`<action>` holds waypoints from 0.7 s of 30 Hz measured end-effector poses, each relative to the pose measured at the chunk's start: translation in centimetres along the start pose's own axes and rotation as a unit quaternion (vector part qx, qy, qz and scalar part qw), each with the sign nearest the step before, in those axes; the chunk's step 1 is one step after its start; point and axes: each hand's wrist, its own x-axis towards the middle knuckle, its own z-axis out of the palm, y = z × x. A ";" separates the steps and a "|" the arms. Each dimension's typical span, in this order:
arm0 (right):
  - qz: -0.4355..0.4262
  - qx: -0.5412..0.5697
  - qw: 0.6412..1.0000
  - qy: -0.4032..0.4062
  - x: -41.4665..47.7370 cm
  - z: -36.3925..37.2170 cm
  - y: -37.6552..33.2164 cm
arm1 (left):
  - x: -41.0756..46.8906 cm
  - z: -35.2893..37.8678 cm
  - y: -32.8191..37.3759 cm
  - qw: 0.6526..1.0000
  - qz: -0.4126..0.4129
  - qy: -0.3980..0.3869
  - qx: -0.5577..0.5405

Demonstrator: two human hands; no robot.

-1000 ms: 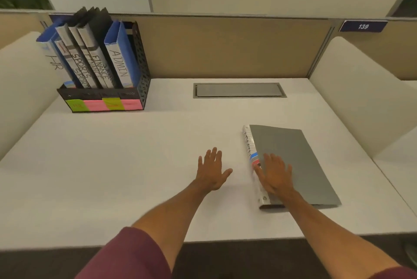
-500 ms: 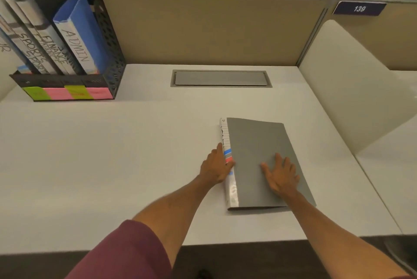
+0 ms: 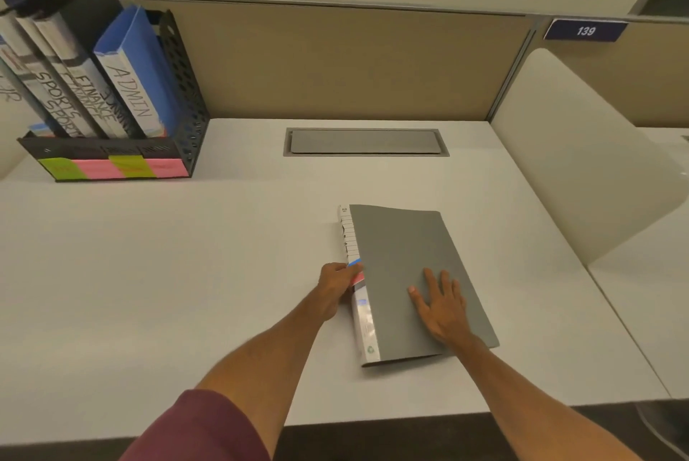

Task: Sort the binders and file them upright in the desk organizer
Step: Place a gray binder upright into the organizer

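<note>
A grey binder [image 3: 414, 274] lies flat on the white desk [image 3: 186, 274], its white labelled spine [image 3: 354, 274] turned to our left and its cover facing up. Our left hand [image 3: 337, 283] curls against this spine, at the blue and red stripes, with the fingers bent around the edge; we cannot tell whether they have closed under the binder or only press against its side. Our right hand [image 3: 441, 305] rests palm down on the grey cover, fingers spread and extended, gripping nothing. A maroon sleeve [image 3: 197, 427] covers the left upper arm at the lower edge of the view. At the far left corner of the desk stands a black perforated desk organizer [image 3: 182, 95], its front lip carrying green and pink sticky notes [image 3: 112, 167]. Within it we see several binders leaning to the left: a blue one marked ADMIN [image 3: 130, 76] at the right end, next to it black ones with pale spines marked FINANCE [image 3: 87, 87] and SPORTS [image 3: 56, 95], and others cut off by the left edge of the view. The grey binder sits well apart from the organizer, near the front right of the desk. A grey cable hatch [image 3: 365, 141] is set into the desk near the tan partition [image 3: 335, 61], and a dark plate reading 139 [image 3: 585, 30] hangs at the upper right
</note>
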 end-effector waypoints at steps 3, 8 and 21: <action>-0.020 0.011 1.000 0.006 -0.1 0.7 -2.1 | -0.9 -2.4 1.1 0.999 -0.013 -0.013 -0.034; -0.068 0.023 0.997 0.030 -0.6 1.9 -8.1 | -2.3 -7.5 3.1 0.996 0.003 -0.056 -0.062; -0.241 0.163 0.956 0.031 -3.3 2.3 -29.0 | -7.5 -20.3 11.9 0.972 0.181 0.036 -0.145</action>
